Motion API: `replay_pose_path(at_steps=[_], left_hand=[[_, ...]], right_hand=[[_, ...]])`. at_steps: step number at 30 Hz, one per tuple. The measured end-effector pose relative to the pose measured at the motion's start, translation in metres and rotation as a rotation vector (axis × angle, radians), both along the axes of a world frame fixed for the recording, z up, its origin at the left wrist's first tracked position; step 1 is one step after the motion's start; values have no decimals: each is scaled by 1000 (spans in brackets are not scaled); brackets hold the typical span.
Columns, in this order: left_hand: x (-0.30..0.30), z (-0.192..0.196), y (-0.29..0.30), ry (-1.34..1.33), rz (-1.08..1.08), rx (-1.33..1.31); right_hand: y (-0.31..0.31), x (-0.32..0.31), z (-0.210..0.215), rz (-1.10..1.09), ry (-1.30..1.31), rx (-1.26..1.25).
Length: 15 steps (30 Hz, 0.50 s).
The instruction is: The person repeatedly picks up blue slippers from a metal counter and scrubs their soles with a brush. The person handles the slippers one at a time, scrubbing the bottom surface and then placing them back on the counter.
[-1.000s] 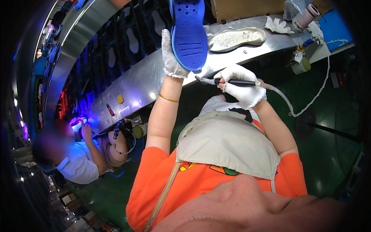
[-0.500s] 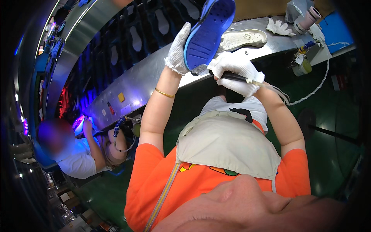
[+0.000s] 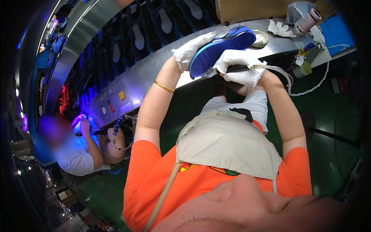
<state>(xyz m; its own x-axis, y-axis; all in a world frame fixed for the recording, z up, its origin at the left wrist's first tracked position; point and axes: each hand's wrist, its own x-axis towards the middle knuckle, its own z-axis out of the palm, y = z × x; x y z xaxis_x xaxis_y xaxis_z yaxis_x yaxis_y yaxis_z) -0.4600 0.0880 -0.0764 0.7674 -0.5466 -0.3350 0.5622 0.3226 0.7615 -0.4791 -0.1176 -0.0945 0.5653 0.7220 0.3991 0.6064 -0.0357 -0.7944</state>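
- A long metal worktop (image 3: 147,73) curves away beyond both hands, with a dark conveyor (image 3: 127,42) of pale shoe soles running behind it.
- A second person in a white shirt (image 3: 77,154) sits far to the left of the left hand, working under purple light at the same worktop.
- A beige apron (image 3: 228,143) over an orange shirt (image 3: 154,178) covers the lap and chest below the hands.
- A blue shoe (image 3: 220,48) is held up above the worktop edge, sole turned toward the camera, toe pointing up and to the right.
- The left hand (image 3: 191,48), in a white glove, is closed around the heel end of the shoe from the left; a gold bangle (image 3: 164,86) sits on the forearm below it.
- The right hand (image 3: 239,67), also gloved in white, is wrapped shut on a dark tool (image 3: 237,69) just under the shoe, with its tip hidden at the sole.
- A pale hose (image 3: 293,83) trails from the tool to the right of that hand.
- A spare white glove (image 3: 280,29) and a round white dish (image 3: 259,38) lie on the worktop just past the shoe's toe.
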Motion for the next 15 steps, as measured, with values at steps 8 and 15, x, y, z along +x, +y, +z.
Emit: replay_pose_path(at_steps=[8, 15], left_hand=[[-3, 2, -3, -72, 29, 68], [-9, -25, -1, -103, 117, -423]], right_hand=[[-11, 6, 11, -11, -62, -48], [-6, -21, 22, -245, 423, 212]])
